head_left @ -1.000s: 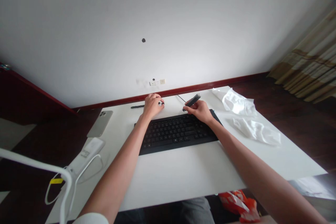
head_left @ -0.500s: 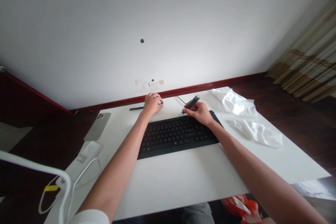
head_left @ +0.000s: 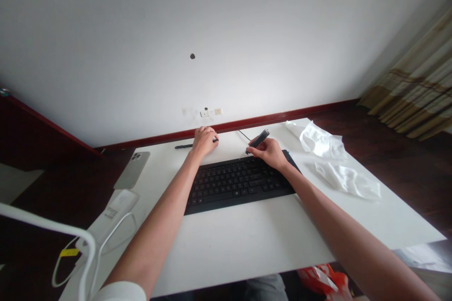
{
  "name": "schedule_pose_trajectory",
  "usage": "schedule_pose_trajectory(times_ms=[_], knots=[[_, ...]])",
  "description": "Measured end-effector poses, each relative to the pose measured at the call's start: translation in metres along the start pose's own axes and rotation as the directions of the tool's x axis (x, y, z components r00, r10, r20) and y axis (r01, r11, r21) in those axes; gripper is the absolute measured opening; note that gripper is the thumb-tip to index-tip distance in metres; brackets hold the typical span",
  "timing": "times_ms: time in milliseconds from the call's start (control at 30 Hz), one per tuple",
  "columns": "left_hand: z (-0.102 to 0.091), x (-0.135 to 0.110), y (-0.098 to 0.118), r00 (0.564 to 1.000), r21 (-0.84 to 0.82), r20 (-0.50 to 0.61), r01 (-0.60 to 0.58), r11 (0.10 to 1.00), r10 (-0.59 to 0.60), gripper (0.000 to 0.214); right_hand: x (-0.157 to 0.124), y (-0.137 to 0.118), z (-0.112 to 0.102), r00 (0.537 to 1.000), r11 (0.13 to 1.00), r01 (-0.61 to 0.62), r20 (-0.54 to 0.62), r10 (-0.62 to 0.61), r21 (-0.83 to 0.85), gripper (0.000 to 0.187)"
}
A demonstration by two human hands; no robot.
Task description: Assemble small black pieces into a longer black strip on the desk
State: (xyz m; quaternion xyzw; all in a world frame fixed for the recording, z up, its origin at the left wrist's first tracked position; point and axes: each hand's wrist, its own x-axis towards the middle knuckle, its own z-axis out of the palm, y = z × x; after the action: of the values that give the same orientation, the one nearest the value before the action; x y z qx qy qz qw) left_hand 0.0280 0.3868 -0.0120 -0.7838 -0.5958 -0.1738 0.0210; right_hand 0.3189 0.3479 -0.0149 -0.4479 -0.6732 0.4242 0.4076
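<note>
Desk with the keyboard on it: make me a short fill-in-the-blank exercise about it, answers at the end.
1. The black keyboard lies on a desk whose colour is ____.
2. The dark elongated object is held in the person's ____ hand.
3. The phone lies with its camera side facing ____.
4. The small tag at the desk's left side is coloured ____.

Missing words: white; right; up; yellow.

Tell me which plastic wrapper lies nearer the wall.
The far wrapper, at the table's back right corner; the near wrapper lies closer to the front edge.
</note>
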Motion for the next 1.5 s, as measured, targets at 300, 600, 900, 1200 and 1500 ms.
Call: schedule_pose_trajectory(times_ms=[300,600,900,1200,1500], knots=[[-0.001,0.000,-0.001,1.000,-0.015,0.018,0.021,1.000,-0.021,0.008,0.000,0.000,-0.001,1.000,1.000,0.001,0.001,-0.001,-0.026,0.038],[-0.001,0.001,-0.001,1.000,-0.003,0.009,0.011,1.000,-0.011,0.008,0.000,-0.001,-0.001,1.000,0.999,0.009,0.001,-0.009,-0.031,0.038],[-0.023,-0.033,-0.011,0.993,-0.119,-0.120,0.003,0.993,-0.018,0.013,0.000,0.001,0.000,1.000,1.000,0.018,-0.005,-0.018,-0.020,0.040],[-0.052,-0.151,-0.028,0.930,-0.343,-0.293,0.116,0.932,-0.224,0.016,-0.001,-0.003,0.000,0.999,0.992,0.036,-0.005,-0.037,-0.119,0.038],[-0.035,-0.195,-0.036,0.911,-0.536,-0.226,0.179,0.825,-0.345,0.022,-0.001,-0.022,0.009,0.997,0.995,0.051,-0.059,-0.056,-0.086,0.040]])
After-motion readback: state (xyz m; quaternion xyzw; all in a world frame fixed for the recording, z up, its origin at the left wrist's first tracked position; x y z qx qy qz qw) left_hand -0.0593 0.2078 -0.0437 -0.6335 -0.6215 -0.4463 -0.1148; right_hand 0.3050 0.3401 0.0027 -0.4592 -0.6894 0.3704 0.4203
